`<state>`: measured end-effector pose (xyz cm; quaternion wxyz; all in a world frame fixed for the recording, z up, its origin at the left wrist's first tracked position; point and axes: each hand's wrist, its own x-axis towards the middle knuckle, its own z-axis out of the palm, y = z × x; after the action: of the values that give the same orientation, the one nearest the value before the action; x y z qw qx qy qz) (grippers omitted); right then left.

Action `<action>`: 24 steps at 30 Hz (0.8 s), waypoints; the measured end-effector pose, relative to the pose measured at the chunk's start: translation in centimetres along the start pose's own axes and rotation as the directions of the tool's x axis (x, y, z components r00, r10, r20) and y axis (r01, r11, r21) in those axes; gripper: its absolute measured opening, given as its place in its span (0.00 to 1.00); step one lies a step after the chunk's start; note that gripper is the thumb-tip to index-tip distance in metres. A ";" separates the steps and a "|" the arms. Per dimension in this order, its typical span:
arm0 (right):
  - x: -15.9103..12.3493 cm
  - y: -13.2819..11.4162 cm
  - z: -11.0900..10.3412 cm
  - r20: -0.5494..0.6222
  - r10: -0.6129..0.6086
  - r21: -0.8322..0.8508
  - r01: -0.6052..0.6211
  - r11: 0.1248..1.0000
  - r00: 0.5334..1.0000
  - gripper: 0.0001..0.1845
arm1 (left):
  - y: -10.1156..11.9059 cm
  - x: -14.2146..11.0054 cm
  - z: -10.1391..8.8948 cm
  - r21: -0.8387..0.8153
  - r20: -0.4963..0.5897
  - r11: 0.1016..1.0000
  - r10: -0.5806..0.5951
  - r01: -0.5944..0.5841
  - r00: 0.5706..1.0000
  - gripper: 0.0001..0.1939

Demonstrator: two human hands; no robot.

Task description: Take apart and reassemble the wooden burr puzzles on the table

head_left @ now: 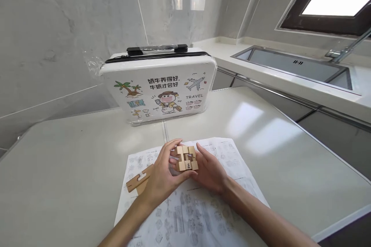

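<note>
Your bare left forearm and bare right forearm are lying nearest the camera, over a white paper sheet printed with grey diagrams. Your left hand is pinching a pale wooden block of notched, interlocking bars between thumb and fingers, while your right hand is cupping it from the right, palm turned up; whether its hidden fingers are pressing I cannot tell. Gaps are showing in the block's surface, so its bars may be fitting loosely; a hard squeeze could be shifting one out, and an easing left thumb could be letting the lot tumble onto the sheet. A brown notched flat wooden piece is lying just left of your left hand, over a paler flat wooden piece, and a careless sweep of that wrist could be knocking both aside. A pale glossy tabletop is catching bright light to the right of your hands. Beyond them, a white plastic-wrapped suitcase with cartoon prints is standing before a grey marbled tile wall. Farther right, a white counter is carrying a steel sink and chrome tap below a dark-framed window
</note>
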<state>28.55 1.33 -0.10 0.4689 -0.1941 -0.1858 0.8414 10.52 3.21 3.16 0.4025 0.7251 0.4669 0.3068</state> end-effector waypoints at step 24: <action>0.1 -0.2 -0.9 -0.157 -0.024 -0.013 0.023 1.000 0.987 0.23 | -0.6 -1.6 5.4 -0.470 -0.111 0.881 -0.112 0.047 0.988 0.27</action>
<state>29.10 1.69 -0.79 0.4909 -0.2600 -0.1553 0.8169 14.07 0.30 -0.07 0.5446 0.5651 0.4351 0.4413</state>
